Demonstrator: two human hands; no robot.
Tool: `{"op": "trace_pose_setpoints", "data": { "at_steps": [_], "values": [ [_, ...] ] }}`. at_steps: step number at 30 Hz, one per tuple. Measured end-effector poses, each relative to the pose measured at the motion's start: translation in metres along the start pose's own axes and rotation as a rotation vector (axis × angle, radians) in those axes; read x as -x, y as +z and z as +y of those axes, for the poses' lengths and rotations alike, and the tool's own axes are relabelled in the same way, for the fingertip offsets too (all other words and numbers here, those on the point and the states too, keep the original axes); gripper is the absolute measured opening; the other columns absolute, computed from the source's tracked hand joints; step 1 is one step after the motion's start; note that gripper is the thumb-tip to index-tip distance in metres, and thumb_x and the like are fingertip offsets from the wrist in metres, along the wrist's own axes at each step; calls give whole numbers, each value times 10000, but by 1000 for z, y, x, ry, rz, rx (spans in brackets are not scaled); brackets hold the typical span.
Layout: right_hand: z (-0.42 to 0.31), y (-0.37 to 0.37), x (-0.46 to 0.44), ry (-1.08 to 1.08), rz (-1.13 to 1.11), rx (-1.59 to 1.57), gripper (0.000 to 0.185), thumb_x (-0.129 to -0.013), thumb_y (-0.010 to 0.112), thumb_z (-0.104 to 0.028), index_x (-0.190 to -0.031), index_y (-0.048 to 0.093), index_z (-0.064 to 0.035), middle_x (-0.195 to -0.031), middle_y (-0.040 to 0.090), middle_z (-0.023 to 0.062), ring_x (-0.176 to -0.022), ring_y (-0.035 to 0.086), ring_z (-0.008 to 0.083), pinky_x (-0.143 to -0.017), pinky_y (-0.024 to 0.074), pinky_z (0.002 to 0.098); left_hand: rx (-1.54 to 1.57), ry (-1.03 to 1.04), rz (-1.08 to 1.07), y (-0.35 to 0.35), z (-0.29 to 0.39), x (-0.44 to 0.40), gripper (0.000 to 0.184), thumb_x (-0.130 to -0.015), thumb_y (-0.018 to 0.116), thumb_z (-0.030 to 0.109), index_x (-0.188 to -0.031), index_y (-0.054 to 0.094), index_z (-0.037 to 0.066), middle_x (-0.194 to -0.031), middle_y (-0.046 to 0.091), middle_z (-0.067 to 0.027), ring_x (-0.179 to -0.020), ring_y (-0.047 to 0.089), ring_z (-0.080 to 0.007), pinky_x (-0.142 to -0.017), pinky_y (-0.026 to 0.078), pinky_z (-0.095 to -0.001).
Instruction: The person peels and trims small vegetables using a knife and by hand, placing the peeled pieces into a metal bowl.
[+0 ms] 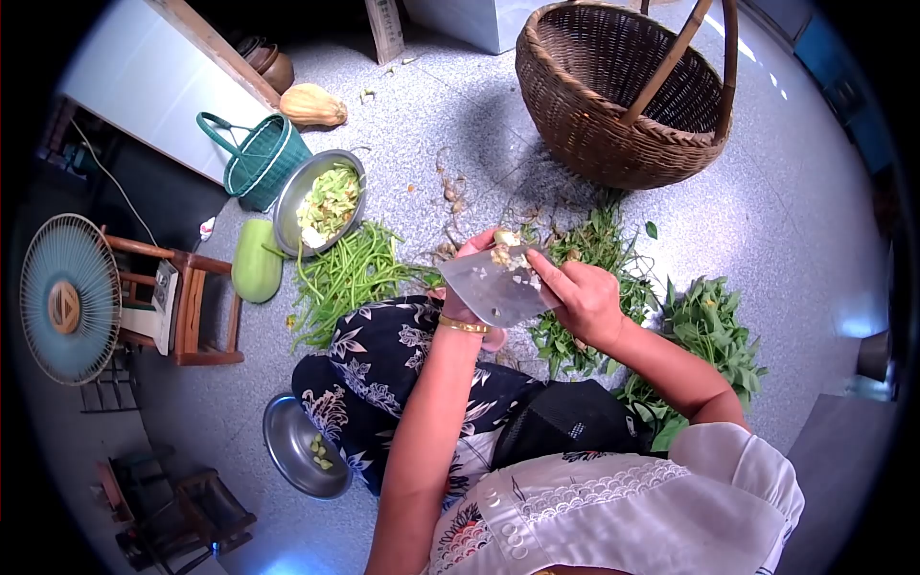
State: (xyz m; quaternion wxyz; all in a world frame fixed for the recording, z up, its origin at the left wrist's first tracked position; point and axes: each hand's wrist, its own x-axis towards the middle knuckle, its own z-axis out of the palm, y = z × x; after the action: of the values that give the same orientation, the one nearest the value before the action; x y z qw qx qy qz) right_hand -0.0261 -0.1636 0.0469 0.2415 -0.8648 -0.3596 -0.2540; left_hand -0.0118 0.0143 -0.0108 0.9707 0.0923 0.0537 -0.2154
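In front of my lap a wide grey cleaver blade [508, 292] lies tilted between my two hands, with pale chopped bits stuck to its face. My right hand [586, 302] is closed at the blade's right end, its index finger laid along the metal; the handle is hidden. Partly behind the blade, my left hand [468, 264] is closed around a small pale vegetable piece [507, 238] at the upper edge. Leafy green stems [585, 249] lie on the floor beyond. To the left are a heap of long green beans [355, 273] and a metal bowl [279, 216] of cut pale-green vegetable.
A large wicker basket [594, 134] stands at the upper right. A green basket [257, 177], a squash [311, 105] and a pale-green gourd [257, 261] sit at left, near a fan [72, 321]. Another metal bowl [287, 460] lies lower left; broad leaves [714, 331] lie right.
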Motion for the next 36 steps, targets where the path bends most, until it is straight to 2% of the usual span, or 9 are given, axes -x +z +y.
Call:
{"op": "trace_pose_setpoints", "data": {
  "at_steps": [6, 9, 11, 13, 17, 19, 21, 25, 36],
  "values": [
    [0, 4, 0, 10, 16, 7, 415, -684, 610, -136, -1095, 552, -137, -524, 362, 21, -417, 422, 155, -390, 365, 301, -83, 78, 113, 10, -2, 3, 277, -862, 399, 255, -897, 561, 33, -815, 619, -126, -733, 605, -241, -694, 502, -361],
    [3, 7, 2, 72, 3, -6, 420, -688, 607, -128, -1103, 543, -133, -534, 388, 29, -428, 441, 168, -400, 378, 307, -140, 195, 24, 15, -4, 7, 245, -870, 380, 186, -980, 501, 4, -862, 594, -108, -771, 594, -200, -715, 499, -305],
    [8, 10, 4, 121, -26, -15, 420, -692, 605, -126, -1106, 539, -130, -542, 411, 35, -436, 456, 176, -407, 387, 310, -204, 273, 49, 20, -8, 12, 214, -840, 458, 142, -988, 507, -4, -909, 582, -91, -821, 576, -185, -759, 477, -302],
    [17, 14, 5, 242, -10, -128, 426, -693, 606, -139, -1112, 532, -123, -563, 453, 47, -449, 484, 190, -415, 401, 315, -527, 444, 113, 27, -13, 14, 244, -781, 554, 82, -1004, 504, -2, -962, 566, -83, -851, 562, -164, -788, 464, -298],
    [15, 4, 5, 144, -28, -67, 420, -693, 609, -136, -1107, 536, -122, -552, 450, 49, -444, 487, 196, -407, 402, 315, -368, 440, 86, 30, -15, 14, 364, -739, 605, 56, -1067, 462, -10, -978, 561, -87, -860, 562, -167, -796, 463, -293],
    [8, -1, 4, 117, -38, -30, 413, -684, 613, -135, -1092, 550, -132, -535, 416, 39, -436, 466, 183, -396, 385, 314, -305, 249, 42, 32, -9, 9, 366, -830, 494, 170, -1134, 394, -10, -936, 573, -105, -823, 587, -183, -745, 497, -308],
    [4, -3, 2, 23, 9, -18, 415, -667, 620, -141, -1078, 562, -139, -521, 376, 26, -423, 435, 167, -386, 364, 311, -123, 105, 0, 32, -8, 5, 310, -872, 408, 170, -1124, 404, -9, -918, 578, -115, -787, 598, -191, -709, 513, -319],
    [4, -2, 2, 7, 9, 0, 395, -679, 615, -150, -1071, 567, -138, -518, 353, 19, -412, 412, 159, -380, 345, 306, -211, 156, -15, 38, -9, 9, 282, -884, 371, 133, -1124, 402, -12, -925, 578, -116, -793, 599, -200, -703, 516, -315],
    [3, -1, 0, -14, 12, 6, 418, -682, 616, -151, -1095, 549, -141, -532, 358, 18, -431, 421, 154, -392, 351, 303, -138, 0, 48, 39, -4, 5, 267, -900, 326, 160, -928, 532, -8, -818, 606, -104, -722, 611, -185, -686, 515, -314]
  ]
}}
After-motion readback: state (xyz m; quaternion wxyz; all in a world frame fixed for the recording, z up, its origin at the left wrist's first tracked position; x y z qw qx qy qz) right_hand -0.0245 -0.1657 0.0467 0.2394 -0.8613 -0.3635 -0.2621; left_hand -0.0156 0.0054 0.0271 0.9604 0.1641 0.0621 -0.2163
